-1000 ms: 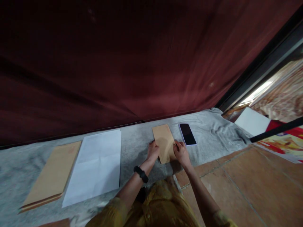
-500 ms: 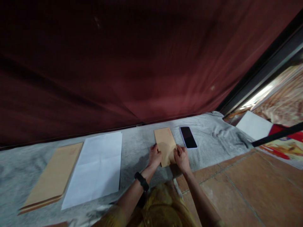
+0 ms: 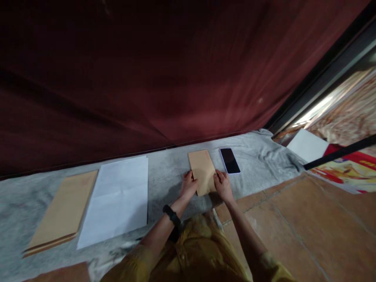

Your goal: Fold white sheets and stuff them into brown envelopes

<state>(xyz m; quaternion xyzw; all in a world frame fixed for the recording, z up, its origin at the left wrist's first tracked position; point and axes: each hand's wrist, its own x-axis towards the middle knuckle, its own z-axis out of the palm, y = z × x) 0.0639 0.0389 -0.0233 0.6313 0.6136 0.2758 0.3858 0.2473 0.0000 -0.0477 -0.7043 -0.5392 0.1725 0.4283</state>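
Because the envelope [image 3: 201, 167] looks thin and easy to crease, it is best pinched lightly from both sides, with an even pull so that the paper stays flat and neither edge buckles. The left hand [image 3: 188, 185] is closed on its left edge, toward the near end, and the right hand [image 3: 223, 186] is closed on its right edge at about the same level, so the two hands are apart with only the envelope between them. How the fingers lie underneath cannot be told, nor whether the envelope rests on the grey cloth [image 3: 166, 174] or is raised slightly above it. A dark wristband [image 3: 172, 215] circles the left wrist. Just beyond the right hand, a phone [image 3: 230, 160] lies screen up on the cloth, apart from the envelope. Off to the left, well apart from the hands, white paper [image 3: 117, 197] lies flat, and just beside it is a brown pile [image 3: 64, 209] whose near edge shows more than one layer. A dark red curtain [image 3: 147, 86] hangs behind the cloth; tiled floor [image 3: 296, 215] shows on the right.
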